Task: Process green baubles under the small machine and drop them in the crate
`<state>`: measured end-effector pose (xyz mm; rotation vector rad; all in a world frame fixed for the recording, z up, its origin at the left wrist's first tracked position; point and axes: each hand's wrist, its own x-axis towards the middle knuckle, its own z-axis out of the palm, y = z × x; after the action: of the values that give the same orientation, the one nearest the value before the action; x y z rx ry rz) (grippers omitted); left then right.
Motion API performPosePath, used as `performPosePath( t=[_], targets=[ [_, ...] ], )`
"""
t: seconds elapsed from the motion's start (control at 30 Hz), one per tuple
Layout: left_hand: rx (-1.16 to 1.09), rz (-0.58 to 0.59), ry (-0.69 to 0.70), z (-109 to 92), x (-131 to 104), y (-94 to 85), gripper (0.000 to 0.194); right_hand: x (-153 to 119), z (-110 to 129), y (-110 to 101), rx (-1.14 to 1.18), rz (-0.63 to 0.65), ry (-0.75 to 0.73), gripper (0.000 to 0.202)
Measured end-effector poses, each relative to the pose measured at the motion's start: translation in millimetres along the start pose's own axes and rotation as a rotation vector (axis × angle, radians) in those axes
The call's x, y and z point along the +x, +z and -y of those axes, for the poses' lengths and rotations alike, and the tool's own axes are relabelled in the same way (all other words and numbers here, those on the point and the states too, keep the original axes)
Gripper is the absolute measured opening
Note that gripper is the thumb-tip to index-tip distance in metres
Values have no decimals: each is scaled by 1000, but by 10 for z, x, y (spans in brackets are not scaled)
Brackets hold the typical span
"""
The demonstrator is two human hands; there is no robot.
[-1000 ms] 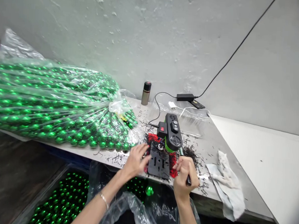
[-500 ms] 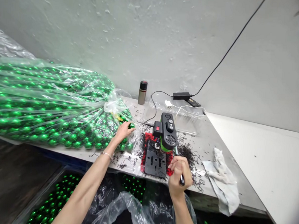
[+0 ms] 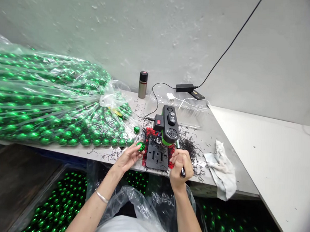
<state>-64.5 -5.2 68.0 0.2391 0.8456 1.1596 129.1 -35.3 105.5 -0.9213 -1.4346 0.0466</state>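
Between the fingertips of my left hand is a shiny green ball, just left of the small black and green bench press. My right hand is wrapped round the press's lever handle, at the machine's right side. Below the press head lies a black slotted base plate on a red mat. Another loose green ball rests on the table beyond my left hand. A big clear bag of green balls fills the table's left side.
A flask stands by the wall. Behind the press lie a black power adapter and a phone-like dark slab. Small black bits litter the table; a white cloth hangs over its edge. Green balls fill a container below.
My left hand has come away from the bag's mouth towards me and the press, bringing a green ball. My right hand stays on the lever. The whole view has shifted slightly.
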Motion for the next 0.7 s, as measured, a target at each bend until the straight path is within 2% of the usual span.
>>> performPosePath(
  t=[0.07, 0.13, 0.23, 0.33, 0.43, 0.57, 0.7],
  targets=[
    [-30, -8, -11, 28, 12, -33, 22, 6, 8, -3, -17, 0, -13, 33],
    [-30, 34, -17, 48, 29, -86, 23, 11, 15, -6, -26, 3, -19, 33],
    [44, 84, 12, 62, 34, -164, 35, 15, 22, -10, -28, 10, -18, 33],
    [143, 68, 70, 50, 7, -209, 46, 15, 18, -13, -22, 12, -24, 32],
    [176, 63, 70, 16, -26, -229, 44, 12, 10, -13, -19, 14, -34, 31],
    [106, 19, 39, -3, -36, -223, 36, 5, 7, -11, -15, 11, -17, 32],
    [1, -32, 15, 53, -8, -140, 16, 1, 9, -11, -14, 6, -14, 32]
  ],
)
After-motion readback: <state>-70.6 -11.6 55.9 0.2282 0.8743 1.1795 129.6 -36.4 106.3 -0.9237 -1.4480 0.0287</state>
